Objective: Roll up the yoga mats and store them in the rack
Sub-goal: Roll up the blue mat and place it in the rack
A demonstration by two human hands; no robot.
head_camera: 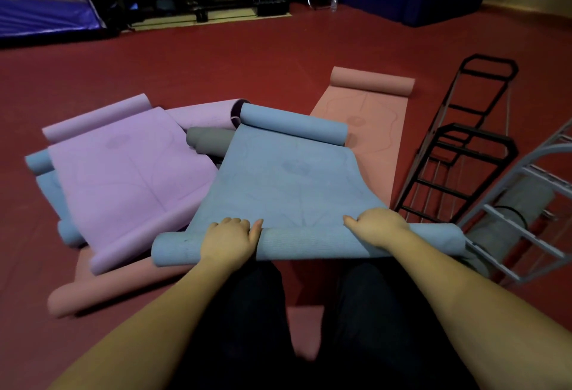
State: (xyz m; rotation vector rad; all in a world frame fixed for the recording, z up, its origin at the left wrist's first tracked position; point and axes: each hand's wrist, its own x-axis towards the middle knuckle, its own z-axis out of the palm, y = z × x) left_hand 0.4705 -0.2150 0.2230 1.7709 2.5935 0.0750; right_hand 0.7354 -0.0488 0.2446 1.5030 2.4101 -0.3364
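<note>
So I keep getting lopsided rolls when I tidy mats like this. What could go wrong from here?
1. The blue mat overlaps the purple mat, so rolling forward may drag it.
2. Its far end is already curled; the two rolls could meet.
3. Left hand and right hand sit near the middle, so the roll's ends may loosen.

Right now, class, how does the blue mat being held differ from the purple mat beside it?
The blue mat is gripped at its near roll by the left hand and right hand; the purple mat lies untouched. The blue mat's near end is lifted, while the purple mat rests on other mats. They differ in colour. Both are curled at each end, open between.
</note>
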